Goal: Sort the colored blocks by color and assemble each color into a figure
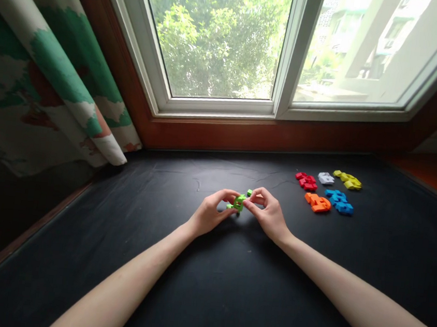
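Small bright green plastic pieces (239, 202) are between my two hands, low over the middle of the black surface. My left hand (211, 210) pinches the green pieces from the left with thumb and fingers. From the right, the thumb and fingers of my right hand (268, 213) close on the right side of the same pieces. Another bit of green (250, 192) shows just above my right fingertips. My fingers partly cover the pieces, so I cannot tell how they join.
To the right lie groups of small plastic pieces: red (306, 181), white (325, 178), yellow (348, 180), orange (318, 202) and blue (339, 201). A window (217, 103) stands behind the black tabletop (204, 297). A patterned curtain (67, 75) hangs at the left.
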The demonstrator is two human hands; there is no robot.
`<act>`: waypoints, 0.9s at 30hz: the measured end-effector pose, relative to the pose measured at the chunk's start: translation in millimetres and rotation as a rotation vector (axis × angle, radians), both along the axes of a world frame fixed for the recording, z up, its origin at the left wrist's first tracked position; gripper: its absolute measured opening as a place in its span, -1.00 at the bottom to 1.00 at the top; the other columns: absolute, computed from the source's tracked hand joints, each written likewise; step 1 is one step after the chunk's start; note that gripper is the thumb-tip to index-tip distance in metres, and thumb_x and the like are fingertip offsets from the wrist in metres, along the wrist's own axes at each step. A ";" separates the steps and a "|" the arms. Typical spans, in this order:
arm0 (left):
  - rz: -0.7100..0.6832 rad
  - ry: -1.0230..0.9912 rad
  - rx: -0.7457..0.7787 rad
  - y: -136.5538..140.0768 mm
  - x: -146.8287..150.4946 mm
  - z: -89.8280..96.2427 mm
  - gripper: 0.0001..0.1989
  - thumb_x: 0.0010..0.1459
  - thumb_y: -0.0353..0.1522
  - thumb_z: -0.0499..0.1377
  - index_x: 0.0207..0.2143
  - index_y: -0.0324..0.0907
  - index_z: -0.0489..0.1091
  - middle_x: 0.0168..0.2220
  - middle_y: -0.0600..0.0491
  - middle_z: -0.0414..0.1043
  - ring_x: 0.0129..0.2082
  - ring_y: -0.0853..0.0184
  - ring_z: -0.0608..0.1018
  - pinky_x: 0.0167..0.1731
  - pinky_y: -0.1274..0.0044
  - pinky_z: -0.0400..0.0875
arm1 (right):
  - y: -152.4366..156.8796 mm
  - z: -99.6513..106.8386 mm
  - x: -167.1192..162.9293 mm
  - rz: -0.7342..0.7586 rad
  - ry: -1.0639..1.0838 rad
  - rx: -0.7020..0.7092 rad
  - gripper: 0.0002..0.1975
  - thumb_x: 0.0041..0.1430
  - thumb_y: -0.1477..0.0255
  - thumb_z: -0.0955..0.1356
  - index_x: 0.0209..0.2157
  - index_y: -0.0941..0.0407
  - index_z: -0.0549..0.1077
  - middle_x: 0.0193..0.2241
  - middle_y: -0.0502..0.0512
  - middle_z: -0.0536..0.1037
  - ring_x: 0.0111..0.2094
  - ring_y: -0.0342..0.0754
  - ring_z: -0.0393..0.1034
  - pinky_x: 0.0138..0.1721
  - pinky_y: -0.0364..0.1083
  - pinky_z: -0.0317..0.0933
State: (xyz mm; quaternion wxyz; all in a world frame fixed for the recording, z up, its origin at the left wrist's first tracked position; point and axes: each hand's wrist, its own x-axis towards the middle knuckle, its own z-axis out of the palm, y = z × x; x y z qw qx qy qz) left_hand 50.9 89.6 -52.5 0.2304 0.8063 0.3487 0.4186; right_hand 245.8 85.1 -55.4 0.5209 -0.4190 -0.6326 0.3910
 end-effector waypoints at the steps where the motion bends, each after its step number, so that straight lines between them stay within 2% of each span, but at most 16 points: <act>1: -0.001 -0.010 -0.007 0.2 0.1 0.3 -0.73 0.18 -0.35 0.24 -0.06 -0.16 0.36 -0.22 0.04 0.52 -0.23 0.34 0.56 -0.11 0.47 0.46 | 0.5 -0.4 0.2 0.005 0.002 -0.005 -0.69 0.05 0.17 0.45 -0.36 0.07 0.33 -0.41 0.02 0.52 -0.27 0.04 0.52 -0.25 -0.05 0.35; 6: -0.033 -0.043 -0.011 2.1 0.3 -0.7 -0.71 0.20 -0.40 0.20 -0.01 -0.17 0.36 -0.17 0.00 0.49 -0.21 0.34 0.52 -0.11 0.47 0.44 | 0.8 0.2 0.8 0.028 -0.034 0.035 -0.74 0.07 0.20 0.44 -0.39 0.08 0.39 -0.41 0.03 0.53 -0.28 0.01 0.48 -0.23 -0.05 0.32; 9: 0.004 -0.078 -0.032 2.7 -0.8 1.3 -0.75 0.22 -0.39 0.15 -0.03 -0.17 0.39 -0.20 -0.01 0.46 -0.21 0.33 0.50 -0.14 0.48 0.43 | 1.0 1.4 2.1 0.005 -0.115 0.079 -0.77 0.12 0.21 0.40 -0.41 0.08 0.42 -0.43 0.01 0.52 -0.32 -0.02 0.45 -0.23 -0.05 0.29; 13: 0.096 -0.139 -0.152 5.1 -4.2 4.0 -0.81 0.27 -0.35 0.07 -0.14 -0.19 0.43 -0.23 -0.02 0.46 -0.24 0.32 0.50 -0.17 0.49 0.42 | 1.7 2.0 4.7 -0.070 -0.326 0.171 -0.84 0.18 0.27 0.37 -0.39 0.06 0.44 -0.39 0.03 0.54 -0.30 0.00 0.42 -0.17 0.00 0.23; 17: 0.154 -0.140 -0.219 11.4 -8.0 1.2 -0.81 0.24 -0.38 0.03 -0.21 -0.21 0.42 -0.24 -0.02 0.48 -0.23 0.29 0.50 -0.16 0.46 0.40 | 1.8 0.3 4.9 -0.079 -0.548 0.252 -0.93 0.18 0.36 0.39 -0.31 0.05 0.45 -0.28 0.07 0.57 -0.17 0.06 0.38 -0.08 0.06 0.16; 23: 0.272 0.001 -0.200 16.9 -10.8 -1.1 -0.78 0.23 -0.41 -0.03 -0.26 -0.19 0.41 -0.26 -0.03 0.46 -0.22 0.25 0.50 -0.13 0.42 0.38 | 0.1 -3.7 2.6 0.013 -0.710 0.301 -0.69 0.12 0.38 0.45 -0.07 0.01 0.42 -0.10 0.11 0.55 0.02 0.16 0.27 0.01 0.11 0.09; 27: 0.350 0.077 -0.151 16.3 -11.6 -0.2 -0.78 0.25 -0.41 -0.05 -0.27 -0.19 0.39 -0.25 -0.03 0.46 -0.22 0.24 0.50 -0.13 0.41 0.38 | -0.5 -4.3 2.8 0.031 -0.741 0.319 -0.69 0.12 0.42 0.45 -0.08 0.01 0.43 -0.10 0.09 0.56 0.00 0.13 0.27 0.01 0.10 0.08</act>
